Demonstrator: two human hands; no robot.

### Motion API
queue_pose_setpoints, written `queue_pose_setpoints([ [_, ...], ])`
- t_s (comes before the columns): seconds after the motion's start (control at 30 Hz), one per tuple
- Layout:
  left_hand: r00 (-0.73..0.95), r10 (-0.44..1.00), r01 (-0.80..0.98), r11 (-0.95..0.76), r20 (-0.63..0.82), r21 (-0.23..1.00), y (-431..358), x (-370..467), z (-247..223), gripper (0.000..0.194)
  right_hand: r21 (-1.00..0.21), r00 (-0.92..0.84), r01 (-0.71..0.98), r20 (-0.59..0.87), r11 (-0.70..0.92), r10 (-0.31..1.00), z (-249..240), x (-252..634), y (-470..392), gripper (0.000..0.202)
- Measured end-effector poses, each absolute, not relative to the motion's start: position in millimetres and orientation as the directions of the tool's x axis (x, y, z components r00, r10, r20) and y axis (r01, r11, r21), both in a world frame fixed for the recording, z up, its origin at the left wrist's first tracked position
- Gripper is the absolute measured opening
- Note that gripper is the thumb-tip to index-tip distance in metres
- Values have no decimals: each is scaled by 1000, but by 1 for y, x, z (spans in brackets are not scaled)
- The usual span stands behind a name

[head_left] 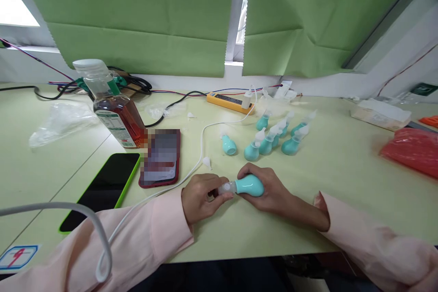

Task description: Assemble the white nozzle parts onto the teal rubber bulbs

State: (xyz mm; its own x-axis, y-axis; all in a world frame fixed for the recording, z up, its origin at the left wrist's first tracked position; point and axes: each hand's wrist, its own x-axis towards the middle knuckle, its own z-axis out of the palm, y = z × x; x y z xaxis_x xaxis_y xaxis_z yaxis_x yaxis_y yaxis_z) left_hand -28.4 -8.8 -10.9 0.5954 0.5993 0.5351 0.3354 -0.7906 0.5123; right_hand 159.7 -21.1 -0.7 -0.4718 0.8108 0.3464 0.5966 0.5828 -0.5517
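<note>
A teal bulb nasal aspirator (251,185) lies sideways between my two hands above the table's near part. My right hand (272,187) is closed round its rubber bulb. The thumb and fingers of my left hand (203,196) pinch the clear neck (226,187) at the other end; the neck's tip is partly hidden by them. Beyond my hands, several similar aspirators (252,150) stand upright in a group, with clear tips on top. Nearer the middle, one more aspirator (229,145) lies tilted over. A small white tip (207,163) rests beside the white cable.
To the left are a black phone with a green case (106,182), a red-cased phone (160,159) and a bottle of reddish liquid (119,116). A white cable (201,139) runs to an orange power strip (227,102). At right lies a red plastic bag (410,150).
</note>
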Motion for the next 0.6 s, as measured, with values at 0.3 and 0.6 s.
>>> queue_pose_setpoints([
  [0.3, 652, 369, 375, -916, 663, 142, -11, -30, -12, 18, -810, -490, 512, -2, 286, 872, 11, 157, -21, 25],
  [0.6, 717, 217, 450, -870, 663, -202, -21, -30, -12, 19, -858, -485, 506, -367, -88, 794, 14, 158, -19, 38],
])
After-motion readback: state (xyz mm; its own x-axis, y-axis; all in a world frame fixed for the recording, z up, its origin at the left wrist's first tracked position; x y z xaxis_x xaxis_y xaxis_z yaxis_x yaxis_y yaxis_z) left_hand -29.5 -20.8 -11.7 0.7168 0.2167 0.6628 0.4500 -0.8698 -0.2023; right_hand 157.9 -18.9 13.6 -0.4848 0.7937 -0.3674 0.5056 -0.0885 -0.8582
